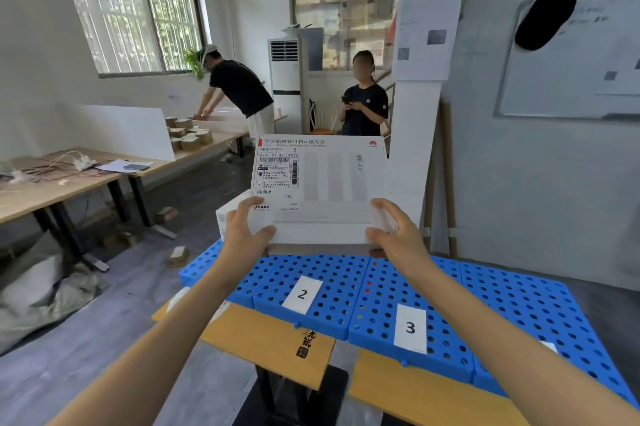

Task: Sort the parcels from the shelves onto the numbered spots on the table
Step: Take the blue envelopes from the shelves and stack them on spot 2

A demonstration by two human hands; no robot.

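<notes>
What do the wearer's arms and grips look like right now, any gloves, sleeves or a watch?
Nothing worn shows. The left grip and right grip are bare hands with no gloves, rings or tape visible. The left forearm and right forearm are bare to the frame's edge: no sleeve, watch or wristband in view, and no cables or markings.

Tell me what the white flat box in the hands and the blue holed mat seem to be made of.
The white flat box is probably smooth coated cardboard: crisp edges, printed lettering, stuck-on shipping label. The blue perforated mat looks like moulded plastic: uniform colour, regular round holes, seams between tiles.
</notes>
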